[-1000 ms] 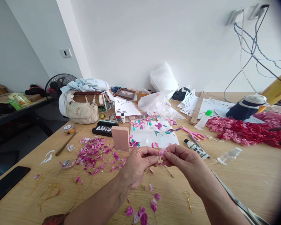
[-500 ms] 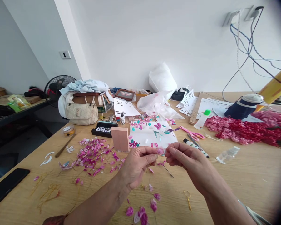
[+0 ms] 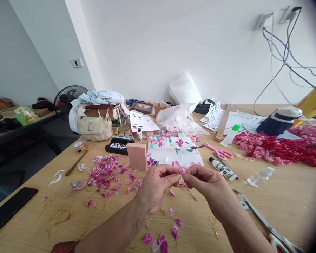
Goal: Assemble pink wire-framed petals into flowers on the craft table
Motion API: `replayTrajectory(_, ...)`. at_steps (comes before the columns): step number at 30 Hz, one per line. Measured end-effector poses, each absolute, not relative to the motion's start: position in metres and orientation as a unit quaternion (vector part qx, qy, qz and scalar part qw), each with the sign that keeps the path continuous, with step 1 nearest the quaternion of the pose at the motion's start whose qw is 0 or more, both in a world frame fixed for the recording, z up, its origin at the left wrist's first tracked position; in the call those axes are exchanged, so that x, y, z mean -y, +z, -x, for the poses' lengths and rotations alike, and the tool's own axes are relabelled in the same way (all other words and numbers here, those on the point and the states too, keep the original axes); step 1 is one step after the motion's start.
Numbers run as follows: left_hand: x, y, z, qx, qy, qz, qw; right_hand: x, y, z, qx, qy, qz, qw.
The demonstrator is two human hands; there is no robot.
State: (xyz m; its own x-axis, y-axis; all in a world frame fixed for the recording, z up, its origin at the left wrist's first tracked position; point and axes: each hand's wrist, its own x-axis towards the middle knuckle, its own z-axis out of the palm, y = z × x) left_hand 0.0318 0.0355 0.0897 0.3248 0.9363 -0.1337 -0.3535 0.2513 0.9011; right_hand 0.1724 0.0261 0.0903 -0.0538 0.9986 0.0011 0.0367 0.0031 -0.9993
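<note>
A small round pink petal (image 3: pixel 183 170) is pinched between the fingertips of both hands, above the middle of the table. My left hand (image 3: pixel 158 186) grips its left edge with thumb and forefinger. From the other side, the thumb and forefinger of my right hand (image 3: pixel 206 182) close on its right edge. Just beyond the hands lies a white sheet with pink flowers and teal leaves (image 3: pixel 168 151). Loose magenta petals (image 3: pixel 174 232) are scattered on the wood below the hands, and a larger heap of petals (image 3: pixel 107 172) spreads to the left.
A wooden block (image 3: pixel 137 157) stands left of the sheet. Pink scissors (image 3: pixel 219 151), a glue tube (image 3: pixel 222 168) and a clear spray bottle (image 3: pixel 260 176) lie to the right. Large scissors (image 3: pixel 263 218) rest beside my right forearm. A black phone (image 3: pixel 12 209) sits at the left edge.
My right hand has come in leftward and its fingertips now meet the petal held by the left hand. The view has shifted slightly, and the large scissors by my right forearm now show.
</note>
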Motion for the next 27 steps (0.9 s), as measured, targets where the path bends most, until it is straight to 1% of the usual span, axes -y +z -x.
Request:
replayTrajectory(4, -0.037, 0.087, -0.033, -0.353, 0.470, -0.415, 0.694, -0.026, 0.091, -0.171, 0.516, 0.500, 0.502, 0.481)
replayTrajectory(8, -0.039, 0.085, -0.033, -0.341, 0.468, -0.404, 0.708, -0.026, 0.092, -0.169, 0.511, 0.493, 0.519, 0.475)
replayTrajectory(14, -0.039, 0.087, -0.030, -0.337, 0.460, -0.401, 0.717, -0.028, 0.095, -0.184, 0.530, 0.530, 0.512, 0.420)
replayTrajectory(16, -0.040, 0.086, -0.030, -0.330, 0.452, -0.411, 0.719, -0.028, 0.097, -0.192, 0.527, 0.534, 0.515, 0.414)
replayTrajectory(19, -0.040, 0.083, -0.029, -0.322, 0.434, -0.433, 0.721, -0.028, 0.101, -0.197, 0.539, 0.519, 0.516, 0.417)
replayTrajectory(22, -0.039, 0.081, -0.030, -0.349, 0.404, -0.451, 0.715, -0.028, 0.102, -0.195, 0.558, 0.506, 0.508, 0.417)
replayTrajectory(27, -0.037, 0.081, -0.031, -0.363, 0.395, -0.464, 0.705, -0.028, 0.098, -0.190, 0.550, 0.511, 0.483, 0.451)
